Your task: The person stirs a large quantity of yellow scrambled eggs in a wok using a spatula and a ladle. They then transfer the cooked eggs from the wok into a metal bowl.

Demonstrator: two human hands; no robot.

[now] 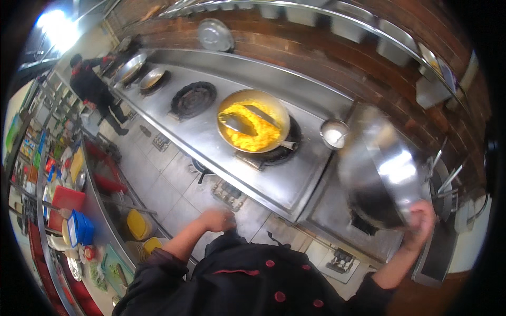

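Note:
My right hand (422,215) grips the rim of a large shiny metal vessel (367,158), blurred and tilted up above the right part of the range. My left hand (218,218) is held low in front of my body, away from the range. It is blurred, and its fingers look curled; whether they hold anything cannot be made out. On a burner before me stands a wide frying pan (285,114) of yellow food (247,143) resembling scrambled egg. Two flat metal utensil parts (239,124) lie in the food. The pan's short handle (290,145) points right.
A small metal bowl (334,134) with white contents stands right of the pan. Leftward are a burner (193,99) and two metal pans (152,78). Metal containers (350,23) line the shelf above. A co-worker (95,89) stands far left. Behind the aisle is a loaded counter (99,213).

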